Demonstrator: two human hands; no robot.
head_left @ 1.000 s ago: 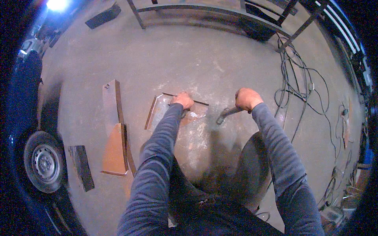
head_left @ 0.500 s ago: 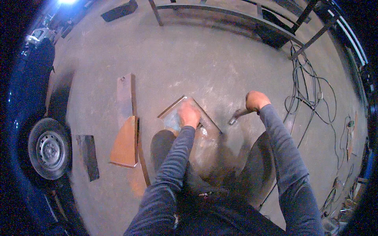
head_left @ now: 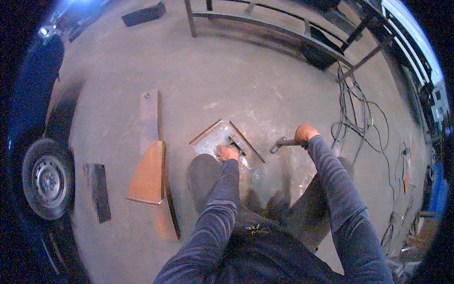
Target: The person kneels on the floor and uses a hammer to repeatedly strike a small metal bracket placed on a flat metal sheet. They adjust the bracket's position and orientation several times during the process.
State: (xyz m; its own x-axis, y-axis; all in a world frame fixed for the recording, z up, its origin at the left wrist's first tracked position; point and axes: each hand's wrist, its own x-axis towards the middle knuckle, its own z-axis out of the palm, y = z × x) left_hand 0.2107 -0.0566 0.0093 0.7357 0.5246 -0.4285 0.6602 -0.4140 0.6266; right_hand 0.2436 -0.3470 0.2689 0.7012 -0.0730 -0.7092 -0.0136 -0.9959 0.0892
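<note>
In my right hand (head_left: 306, 134), closed round its handle, is a hammer (head_left: 283, 142) held to the right of a bent metal plate, its head pointing left. The plate (head_left: 206, 137) lies on the floor in front of me, grey and worn, with raised rusty edges along its far left and right sides. Over its near part is my left hand (head_left: 228, 153), fingers curled in beside a short dark piece (head_left: 235, 144) near the right edge. What those fingers grip is partly hidden and cannot be made out.
Left of the plate lie an orange-brown curved metal panel (head_left: 148, 175), a long strip (head_left: 151, 106) and a dark flat piece (head_left: 97, 191). A vehicle wheel (head_left: 48, 177) stands at far left. A metal frame (head_left: 265, 23) stands ahead, with tangled cables (head_left: 352, 118) at right.
My left hand has drawn back toward me across the plate, uncovering its right edge and the dark piece. The hammer has swung slightly left and its handle is more level.
</note>
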